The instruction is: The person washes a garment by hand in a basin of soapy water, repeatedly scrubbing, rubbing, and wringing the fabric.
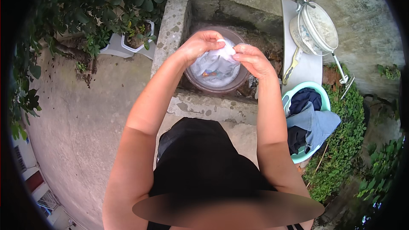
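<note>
A wet white cloth is stretched between my two hands above a round brownish plastic basin. My left hand pinches its upper left part between thumb and fingers. At its right edge, my right hand grips it with the fingertips. Below the hands, pale grey fabric with a small orange patch lies in sudsy water in the basin. The basin stands inside a concrete trough. How far the cloth reaches down into the water cannot be told.
Concrete rims surround the trough. On a pale board to the right are a scrubbing brush and a whitish bucket. A turquoise tub holds dark and blue clothes. Potted plants stand at left, with leafy branches above.
</note>
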Demonstrator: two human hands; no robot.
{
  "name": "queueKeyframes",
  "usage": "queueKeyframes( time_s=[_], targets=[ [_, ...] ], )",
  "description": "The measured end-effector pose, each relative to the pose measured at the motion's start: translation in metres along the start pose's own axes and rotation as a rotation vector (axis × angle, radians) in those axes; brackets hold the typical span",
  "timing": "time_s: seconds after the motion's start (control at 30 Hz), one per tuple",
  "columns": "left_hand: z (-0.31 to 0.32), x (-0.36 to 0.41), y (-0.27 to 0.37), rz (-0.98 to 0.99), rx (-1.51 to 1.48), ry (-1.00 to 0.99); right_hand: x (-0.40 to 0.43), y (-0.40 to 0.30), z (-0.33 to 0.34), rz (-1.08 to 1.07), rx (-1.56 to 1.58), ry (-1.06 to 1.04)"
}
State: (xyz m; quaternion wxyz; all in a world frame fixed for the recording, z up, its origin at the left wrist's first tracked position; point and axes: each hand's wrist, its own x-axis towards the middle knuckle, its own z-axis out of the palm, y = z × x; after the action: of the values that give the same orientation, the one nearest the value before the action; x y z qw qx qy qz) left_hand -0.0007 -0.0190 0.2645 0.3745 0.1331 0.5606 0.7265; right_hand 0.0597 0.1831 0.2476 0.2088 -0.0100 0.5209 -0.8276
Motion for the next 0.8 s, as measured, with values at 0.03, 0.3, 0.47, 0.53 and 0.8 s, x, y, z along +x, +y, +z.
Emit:
queueKeyframes(
  time_s=[0.03, 0.3, 0.47, 0.53, 0.8],
  targets=[
    [-0.001, 0.001, -0.003, 0.0, 0.0, 0.0, 0.0, -0.001, -0.001, 0.023, -0.038, 0.024],
    [-0.005, 0.004, -0.013, -0.183, -0.085, -0.085, 0.004, 0.004, -0.009, -0.003, -0.032, 0.112],
    [-0.004, 0.002, -0.013, -0.186, -0.073, -0.095, 0.002, 0.0, -0.003, 0.04, -0.173, 0.184],
    [-0.001, 0.002, -0.014, -0.187, -0.063, -0.07, 0.002, -0.001, -0.004, 0.048, -0.213, 0.189],
    [0.007, 0.006, -0.019, -0.146, -0.058, 0.035, 0.004, 0.001, 0.005, -0.006, -0.311, 0.196]
  ],
)
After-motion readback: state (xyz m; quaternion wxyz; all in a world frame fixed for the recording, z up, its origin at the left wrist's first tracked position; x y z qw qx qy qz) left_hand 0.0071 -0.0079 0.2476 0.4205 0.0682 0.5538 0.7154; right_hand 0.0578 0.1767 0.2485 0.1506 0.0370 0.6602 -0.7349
